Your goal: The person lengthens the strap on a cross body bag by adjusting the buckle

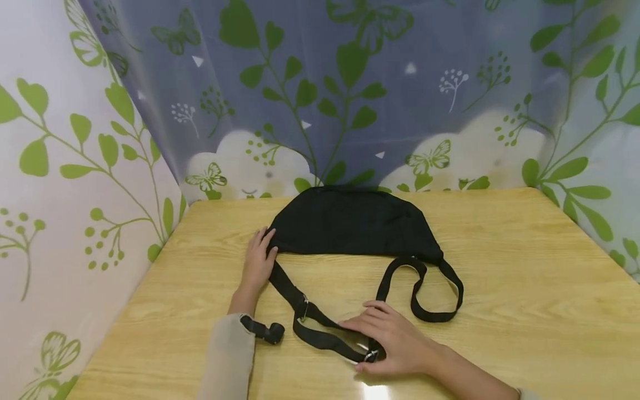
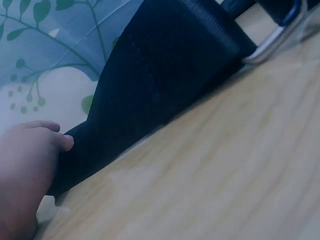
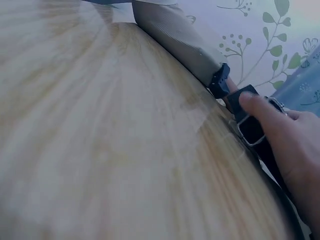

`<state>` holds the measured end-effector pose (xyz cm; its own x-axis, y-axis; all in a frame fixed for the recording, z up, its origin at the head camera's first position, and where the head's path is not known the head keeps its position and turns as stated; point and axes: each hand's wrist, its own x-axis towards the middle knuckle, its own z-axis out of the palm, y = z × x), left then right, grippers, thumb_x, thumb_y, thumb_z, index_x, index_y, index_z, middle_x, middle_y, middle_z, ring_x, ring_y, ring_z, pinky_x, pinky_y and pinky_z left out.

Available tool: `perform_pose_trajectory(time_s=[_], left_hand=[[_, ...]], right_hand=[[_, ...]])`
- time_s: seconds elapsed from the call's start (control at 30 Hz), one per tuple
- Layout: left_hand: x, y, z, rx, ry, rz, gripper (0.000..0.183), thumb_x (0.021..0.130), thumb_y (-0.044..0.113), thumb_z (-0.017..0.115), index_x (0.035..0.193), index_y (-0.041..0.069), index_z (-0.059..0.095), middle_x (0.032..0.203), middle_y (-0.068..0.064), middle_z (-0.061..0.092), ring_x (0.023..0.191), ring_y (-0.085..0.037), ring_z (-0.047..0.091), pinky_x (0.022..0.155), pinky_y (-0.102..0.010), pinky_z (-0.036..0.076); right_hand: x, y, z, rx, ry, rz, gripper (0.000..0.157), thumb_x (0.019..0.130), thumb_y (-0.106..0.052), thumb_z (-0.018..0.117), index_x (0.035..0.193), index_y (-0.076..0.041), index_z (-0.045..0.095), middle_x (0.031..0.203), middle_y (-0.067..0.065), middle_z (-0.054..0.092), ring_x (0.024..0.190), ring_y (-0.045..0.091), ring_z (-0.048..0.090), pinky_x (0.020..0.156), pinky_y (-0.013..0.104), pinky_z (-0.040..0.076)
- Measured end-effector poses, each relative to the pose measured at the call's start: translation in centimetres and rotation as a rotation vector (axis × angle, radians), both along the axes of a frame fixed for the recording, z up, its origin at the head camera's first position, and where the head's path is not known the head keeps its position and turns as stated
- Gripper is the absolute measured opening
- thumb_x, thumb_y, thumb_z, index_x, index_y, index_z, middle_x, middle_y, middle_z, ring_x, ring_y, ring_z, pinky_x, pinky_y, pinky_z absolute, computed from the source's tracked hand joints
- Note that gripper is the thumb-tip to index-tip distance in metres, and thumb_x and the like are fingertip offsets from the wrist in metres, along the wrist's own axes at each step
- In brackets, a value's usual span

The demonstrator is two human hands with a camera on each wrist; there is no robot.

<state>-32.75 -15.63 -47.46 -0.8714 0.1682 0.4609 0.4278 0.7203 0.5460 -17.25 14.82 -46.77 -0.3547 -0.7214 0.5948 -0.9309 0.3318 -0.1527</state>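
Observation:
A black waist bag [image 1: 345, 222] lies at the back of the table, its straight edge toward me. My left hand [image 1: 256, 264] holds its left corner, thumb on the near side where the strap begins; some of the fingers are hidden behind the fabric. From that corner the black strap [image 1: 286, 288] runs to a metal ring [image 1: 304, 307], then doubles back in a loop. My right hand [image 1: 395, 339] grips the strap beside a metal buckle [image 1: 371, 355]. In the right wrist view the thumb [image 3: 257, 107] lies over the strap next to the metal slider [image 3: 250, 131].
The strap's right part [image 1: 435, 316] curves loosely on the wood-grain table [image 1: 525, 289]. A black wrist band with a small device [image 1: 272, 332] juts from the left sleeve [image 1: 227, 355]. Leaf-printed cloth [image 1: 320, 83] hangs along the table's back and sides.

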Motion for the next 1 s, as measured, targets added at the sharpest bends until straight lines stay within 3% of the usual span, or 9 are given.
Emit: perform_pose_trajectory(time_s=[0.2,0.3,0.43,0.53,0.63,0.73,0.8,0.87,1.0], left_hand=[[0.9,0.6,0.6,0.071,0.236,-0.011,0.032,0.089,0.001,0.057,0.120,-0.002,0.057,0.129,-0.020,0.047,0.125,-0.037,0.033,0.104,-0.047,0.018],[1.6,1.4,0.9,0.121,0.335,-0.089,0.026,0.087,-0.002,0.059,0.113,-0.002,0.063,0.122,-0.018,0.054,0.120,-0.037,0.040,0.103,-0.046,0.020],[2.4,2.3,1.5,0.147,0.385,-0.213,0.020,0.087,0.001,0.059,0.106,-0.002,0.066,0.114,-0.014,0.060,0.112,-0.035,0.048,0.103,-0.044,0.023],[3.5,2.8,2.8,0.122,0.293,-0.298,0.020,0.090,0.007,0.057,0.106,0.000,0.066,0.112,-0.010,0.061,0.111,-0.029,0.051,0.103,-0.042,0.025],[5.9,4.1,4.6,0.034,0.087,-0.382,0.024,0.093,0.019,0.055,0.112,0.006,0.064,0.114,-0.005,0.060,0.112,-0.022,0.050,0.101,-0.042,0.028],[9.0,6.1,6.0,-0.145,-0.125,-0.500,0.036,0.094,0.034,0.052,0.120,0.010,0.060,0.121,-0.002,0.056,0.116,-0.019,0.046,0.098,-0.039,0.032],[11.2,7.8,6.3,-0.299,-0.206,-0.601,0.046,0.093,0.043,0.049,0.125,0.011,0.057,0.125,-0.001,0.054,0.118,-0.017,0.045,0.098,-0.035,0.033],[12.9,9.2,6.3,-0.447,-0.233,-0.689,0.059,0.090,0.054,0.046,0.129,0.011,0.053,0.128,0.001,0.051,0.121,-0.014,0.042,0.100,-0.032,0.029],[14.7,10.8,5.9,-0.640,-0.163,-0.761,0.076,0.080,0.068,0.048,0.134,0.014,0.047,0.130,0.006,0.048,0.122,-0.009,0.039,0.103,-0.028,0.023]], right_hand=[[-1.1,0.5,1.3,-0.119,0.042,-0.014,0.056,0.092,-0.051,0.045,0.123,-0.006,0.056,0.118,0.000,0.057,0.106,0.017,0.052,0.095,0.046,0.030],[-1.7,1.1,2.3,-0.240,0.110,-0.054,0.047,0.095,-0.041,0.044,0.115,-0.002,0.061,0.112,0.005,0.061,0.102,0.022,0.054,0.094,0.044,0.032],[-2.9,3.3,4.1,-0.362,0.168,-0.192,0.032,0.096,-0.025,0.049,0.105,0.000,0.065,0.104,0.009,0.064,0.096,0.027,0.057,0.091,0.039,0.035],[-4.0,6.4,5.3,-0.317,0.099,-0.366,0.019,0.092,-0.010,0.053,0.105,-0.003,0.066,0.106,0.008,0.063,0.096,0.026,0.056,0.086,0.038,0.038],[-4.9,9.7,5.4,-0.152,-0.070,-0.545,0.027,0.087,0.001,0.057,0.112,-0.004,0.063,0.115,0.011,0.058,0.104,0.030,0.052,0.086,0.044,0.039],[-5.8,12.2,4.7,0.053,-0.236,-0.631,0.036,0.086,0.001,0.059,0.122,-0.001,0.057,0.125,0.019,0.051,0.111,0.039,0.046,0.088,0.053,0.037],[-6.3,13.3,4.2,0.141,-0.344,-0.638,0.041,0.087,0.000,0.058,0.127,0.001,0.051,0.128,0.024,0.046,0.113,0.043,0.043,0.086,0.054,0.037],[-6.8,14.1,3.9,0.181,-0.412,-0.636,0.043,0.088,0.000,0.057,0.130,0.001,0.049,0.128,0.027,0.045,0.110,0.043,0.046,0.078,0.048,0.042],[-8.3,15.2,3.8,0.156,-0.488,-0.651,0.043,0.089,0.003,0.053,0.131,-0.001,0.048,0.127,0.030,0.045,0.063,0.026,0.053,0.052,0.033,0.036]])
